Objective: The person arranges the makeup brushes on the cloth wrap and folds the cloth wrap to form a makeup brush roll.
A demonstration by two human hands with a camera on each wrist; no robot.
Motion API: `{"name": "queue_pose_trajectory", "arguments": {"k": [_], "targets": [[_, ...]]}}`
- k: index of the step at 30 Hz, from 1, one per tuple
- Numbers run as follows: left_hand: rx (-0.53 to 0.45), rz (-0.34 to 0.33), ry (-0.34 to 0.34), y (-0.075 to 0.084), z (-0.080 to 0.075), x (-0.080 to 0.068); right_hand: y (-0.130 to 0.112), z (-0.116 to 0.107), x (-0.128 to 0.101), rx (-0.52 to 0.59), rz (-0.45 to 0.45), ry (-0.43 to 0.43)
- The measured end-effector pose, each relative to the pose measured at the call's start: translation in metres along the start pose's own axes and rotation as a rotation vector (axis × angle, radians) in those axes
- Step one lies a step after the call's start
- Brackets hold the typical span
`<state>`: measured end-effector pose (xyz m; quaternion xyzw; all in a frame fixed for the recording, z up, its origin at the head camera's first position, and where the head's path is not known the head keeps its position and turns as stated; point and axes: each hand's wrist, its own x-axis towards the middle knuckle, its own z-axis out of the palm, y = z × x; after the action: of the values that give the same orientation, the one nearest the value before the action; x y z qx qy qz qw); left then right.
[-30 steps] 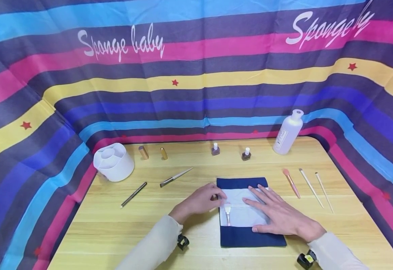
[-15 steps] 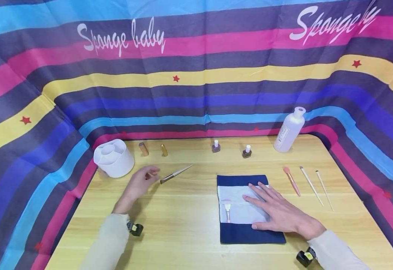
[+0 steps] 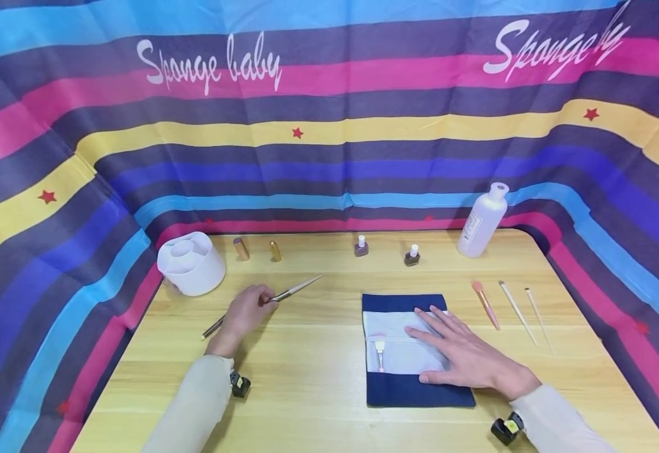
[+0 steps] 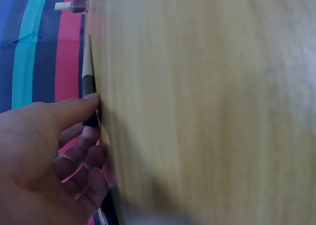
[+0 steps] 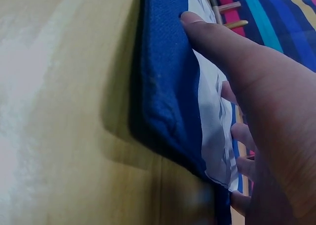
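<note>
My left hand (image 3: 247,313) pinches a makeup brush (image 3: 301,287) by its dark end, between thumb and fingers; its pale tapered handle points away to the right. A second, dark makeup brush (image 3: 212,328) lies partly hidden behind that hand. My right hand (image 3: 465,355) rests with spread, straight fingers on a navy brush roll (image 3: 409,391) with a white lining. In the roll's left side sits a brush with a white head (image 3: 380,347). From the right wrist view, the thumb (image 5: 222,39) lies over the navy fabric (image 5: 168,81).
Three brushes, one a pink brush (image 3: 486,306), lie right of the roll. Along the back stand a white divided organizer (image 3: 193,270), two small gold tubes, two nail polish bottles, one a dark polish bottle (image 3: 412,257), and a white bottle (image 3: 481,223). A striped cloth (image 3: 307,170) surrounds the table.
My left hand has left the roll's left edge, moved left across the table and taken hold of the makeup brush. The right hand has stayed on the roll.
</note>
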<state>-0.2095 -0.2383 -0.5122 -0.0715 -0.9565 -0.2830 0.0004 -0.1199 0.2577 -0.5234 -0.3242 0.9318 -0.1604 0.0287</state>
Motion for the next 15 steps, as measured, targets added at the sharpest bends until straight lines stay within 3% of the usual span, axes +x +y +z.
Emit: {"name": "queue_pose_trajectory", "arguments": {"k": [3, 6, 11, 15], "targets": [[0.000, -0.006, 0.007, 0.002, -0.001, 0.000, 0.000, 0.001, 0.001, -0.007, -0.003, 0.007], [-0.087, -0.011, 0.015, 0.005, -0.003, 0.001, -0.001, 0.000, 0.001, -0.010, -0.001, 0.010], [-0.412, -0.025, -0.007, 0.023, -0.009, 0.010, -0.002, 0.000, 0.001, -0.008, 0.000, 0.007], [-0.677, 0.009, -0.038, 0.053, -0.010, 0.024, -0.002, 0.000, 0.001, -0.011, 0.003, 0.001]]}}
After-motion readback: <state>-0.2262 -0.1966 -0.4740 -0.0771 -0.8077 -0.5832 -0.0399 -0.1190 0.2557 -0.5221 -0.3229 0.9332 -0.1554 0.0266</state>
